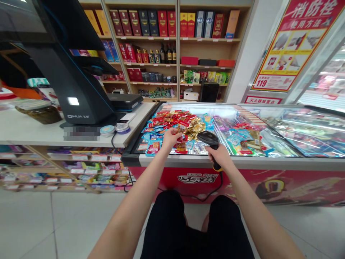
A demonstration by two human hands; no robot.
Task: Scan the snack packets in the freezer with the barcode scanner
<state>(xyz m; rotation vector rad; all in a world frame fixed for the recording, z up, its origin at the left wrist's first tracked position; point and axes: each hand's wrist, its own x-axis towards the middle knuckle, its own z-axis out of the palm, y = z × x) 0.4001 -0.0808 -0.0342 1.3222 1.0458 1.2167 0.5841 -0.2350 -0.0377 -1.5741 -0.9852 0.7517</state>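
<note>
Work looks partway — the left grip (170, 139) pinches a packet (183, 125) over the left heap (159, 127) on the freezer (242, 162), the right grip (219, 155) wraps a scanner (207, 136), and a smaller pile (239, 136) lies farther right — which packets are done, I cannot tell.

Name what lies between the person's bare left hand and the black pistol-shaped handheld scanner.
In the head view, mostly shiny gold foil packets lie between the left hand and the scanner.
</note>
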